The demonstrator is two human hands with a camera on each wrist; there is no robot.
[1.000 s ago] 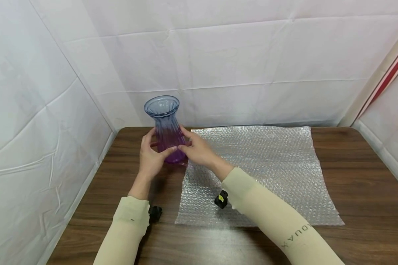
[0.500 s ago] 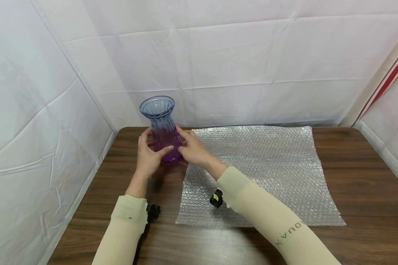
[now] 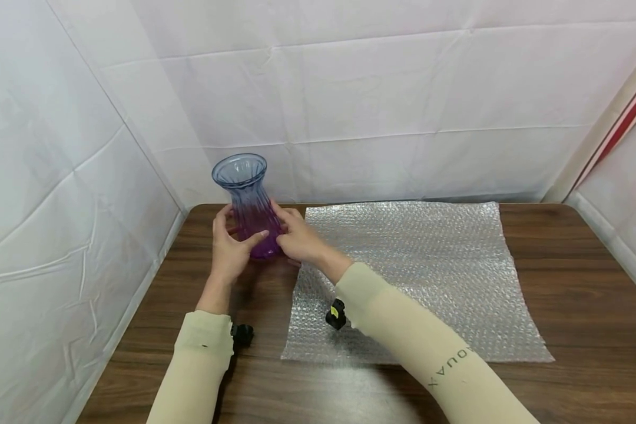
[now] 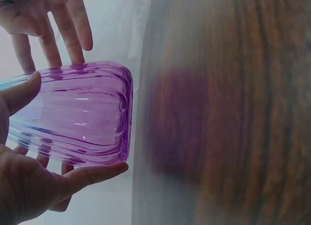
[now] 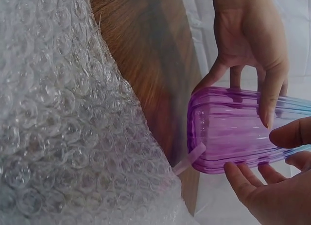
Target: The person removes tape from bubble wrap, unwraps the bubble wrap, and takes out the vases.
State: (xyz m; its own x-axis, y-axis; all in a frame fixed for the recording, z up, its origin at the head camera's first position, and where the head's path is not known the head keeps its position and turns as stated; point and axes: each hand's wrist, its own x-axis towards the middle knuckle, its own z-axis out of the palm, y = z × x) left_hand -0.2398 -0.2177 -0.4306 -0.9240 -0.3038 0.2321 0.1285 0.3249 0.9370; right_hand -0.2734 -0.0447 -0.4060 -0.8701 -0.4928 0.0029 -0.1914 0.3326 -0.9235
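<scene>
A ribbed glass vase (image 3: 251, 215), blue at the rim and purple at the base, stands nearly upright between both hands at the table's back left. My left hand (image 3: 229, 247) grips its left side, with the thumb across the front. From the right, my right hand (image 3: 299, 238) holds the lower body, its thumb near the left one. In the left wrist view, a purple reflection on the table shows apart from the base of the vase (image 4: 87, 113), which seems slightly raised. The right wrist view shows fingers of both hands around the vase (image 5: 228, 128).
A sheet of bubble wrap (image 3: 424, 282) lies flat on the brown wooden table (image 3: 562, 282), right of the vase. A pale pinkish strip (image 5: 189, 159) shows between the wrap's edge and the vase base. White cloth walls (image 3: 376, 106) enclose the table's back and sides.
Both hands have carried the vase a short way left, away from the bubble wrap. Their hold on it looks the same, and the wrap has stayed in place.
</scene>
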